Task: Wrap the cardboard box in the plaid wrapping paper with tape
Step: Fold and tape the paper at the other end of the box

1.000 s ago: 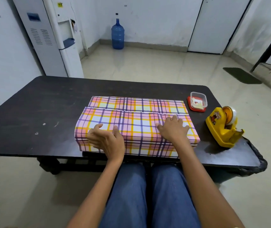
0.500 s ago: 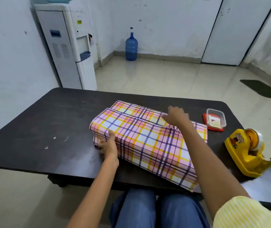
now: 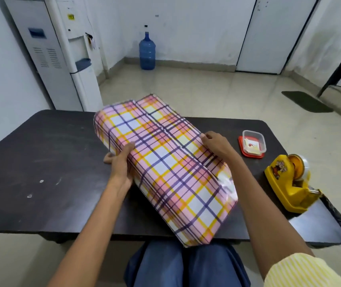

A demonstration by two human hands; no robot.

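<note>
1. Two hands held the cardboard box, which was hidden under the plaid wrapping paper. It lay slantwise on the counter, with its near end overhanging the front edge above the lap.
2. It seemed light and stiff. The glossy paper looked slippery and easy to crease or tear, so the long sides offered the safest hold.
3. At the left hand, the grip was curled round the left long side, with one digit lying on top.
4. At the right hand, the grip was bent over the right long side, fingertips pressing the paper there.
5. The tape dispenser stood well apart, untouched.
</note>
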